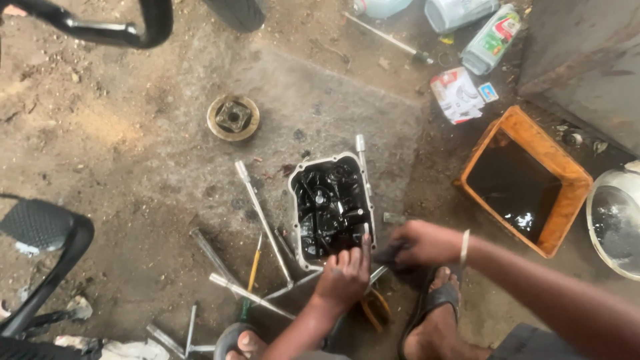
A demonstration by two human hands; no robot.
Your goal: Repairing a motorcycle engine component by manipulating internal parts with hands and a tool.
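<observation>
One engine cover [331, 208] is steadied by the left hand [343, 275], fingers together; the right hand [420, 243] is clamped on a dark rag [390, 257], partly hidden.

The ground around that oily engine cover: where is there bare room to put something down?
Free: left of the round pulley, and between it and the engine cover. Crowded: long tools at its left, both hands at its near edge, orange tray right.

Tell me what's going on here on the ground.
A person crouches on a dirt floor over an oily black engine casing. The left hand rests fingers on its near edge; the right hand grips a dark rag beside it. Long metal socket wrenches and a yellow-handled screwdriver lie around, and an orange tub of dark liquid sits to the right.
</observation>
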